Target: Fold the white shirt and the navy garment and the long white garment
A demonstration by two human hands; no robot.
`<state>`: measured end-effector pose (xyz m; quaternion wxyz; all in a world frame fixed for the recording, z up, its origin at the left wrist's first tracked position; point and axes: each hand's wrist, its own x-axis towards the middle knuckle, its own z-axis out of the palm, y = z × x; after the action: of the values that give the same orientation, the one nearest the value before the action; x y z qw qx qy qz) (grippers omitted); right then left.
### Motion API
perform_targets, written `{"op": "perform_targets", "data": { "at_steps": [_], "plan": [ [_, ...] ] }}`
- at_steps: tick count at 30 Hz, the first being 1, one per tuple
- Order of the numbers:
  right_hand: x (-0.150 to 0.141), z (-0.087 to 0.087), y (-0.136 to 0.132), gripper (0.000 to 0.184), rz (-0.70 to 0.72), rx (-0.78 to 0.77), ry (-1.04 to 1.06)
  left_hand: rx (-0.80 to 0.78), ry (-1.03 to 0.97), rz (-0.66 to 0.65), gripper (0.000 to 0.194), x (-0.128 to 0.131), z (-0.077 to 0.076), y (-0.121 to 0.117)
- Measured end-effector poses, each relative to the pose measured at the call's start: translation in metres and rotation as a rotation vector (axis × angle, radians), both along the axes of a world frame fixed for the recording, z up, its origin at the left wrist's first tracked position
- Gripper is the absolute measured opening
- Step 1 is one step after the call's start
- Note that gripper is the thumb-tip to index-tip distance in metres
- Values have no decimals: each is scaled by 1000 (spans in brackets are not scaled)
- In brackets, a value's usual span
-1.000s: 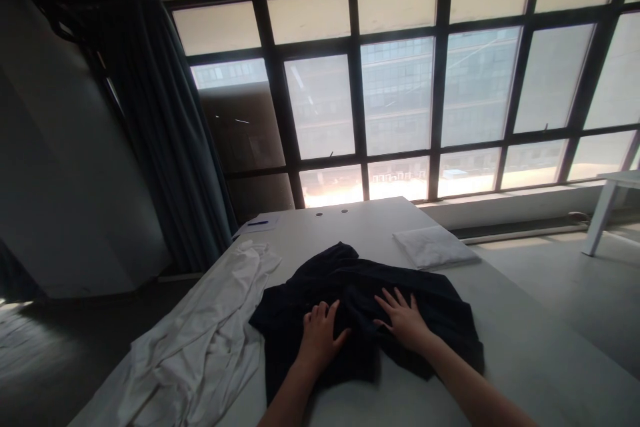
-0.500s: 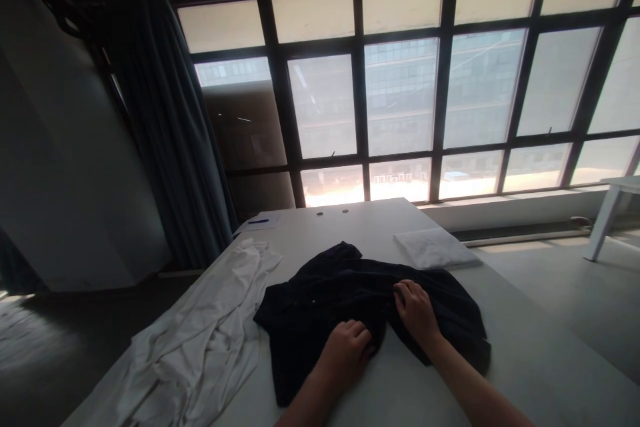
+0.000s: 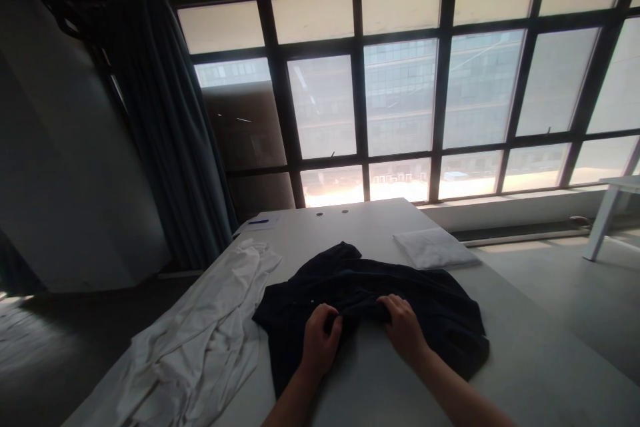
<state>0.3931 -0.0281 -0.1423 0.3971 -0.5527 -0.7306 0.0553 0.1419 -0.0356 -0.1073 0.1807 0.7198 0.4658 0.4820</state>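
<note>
The person's left hand (image 3: pixel 320 333) and right hand (image 3: pixel 404 328) are both working a dark garment (image 3: pixel 400 287), which lies spread across the middle of the white tabletop (image 3: pixel 370 227), toward the edge nearest the person. Each grip is mostly closed, with the fingers curled over a gathered ridge of cloth and holding it between the two hands. The step in hand appears to be gathering this fabric. The soft ridge calls for both hands to keep their hold. A rumpled white cloth (image 3: pixel 200 340) lies along the left edge, a folded white cloth (image 3: pixel 434 248) sits toward the far right, and a paper with a blue pen (image 3: pixel 259 222) is at the far left corner.
</note>
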Motion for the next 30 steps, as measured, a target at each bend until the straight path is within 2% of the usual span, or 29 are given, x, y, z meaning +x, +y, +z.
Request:
{"op": "perform_targets", "data": {
  "at_steps": [3,5,9,11,16,19,22,24,26,28,30],
  "plan": [
    [19,-7,8,47,-86,43,193,15,0,87,31,2,-2,0],
    [25,-10,11,37,-150,36,249,-10,123,125,30,2,-8,4],
    [27,-12,14,25,-210,-3,281,-108,483,117,45,3,-23,8],
    [26,-11,15,23,-196,-21,276,-133,518,110,42,4,-23,7],
    [24,0,8,29,-86,-66,206,-137,322,75,13,6,-4,4],
    [17,9,0,41,5,-123,19,-157,179,94,17,0,13,9],
    [7,17,-9,51,35,-176,-211,-188,41,47,31,-13,32,17],
    [2,23,-14,51,53,-189,-279,-243,-74,-44,36,-25,46,19],
    [-1,27,-20,45,109,-201,-307,-379,-275,-255,39,-40,60,17],
    [-3,31,-25,41,179,-207,-308,-547,-485,-602,46,-55,69,12],
    [-3,34,-29,39,223,-203,-294,-661,-576,-983,57,-68,73,6]
  ]
}}
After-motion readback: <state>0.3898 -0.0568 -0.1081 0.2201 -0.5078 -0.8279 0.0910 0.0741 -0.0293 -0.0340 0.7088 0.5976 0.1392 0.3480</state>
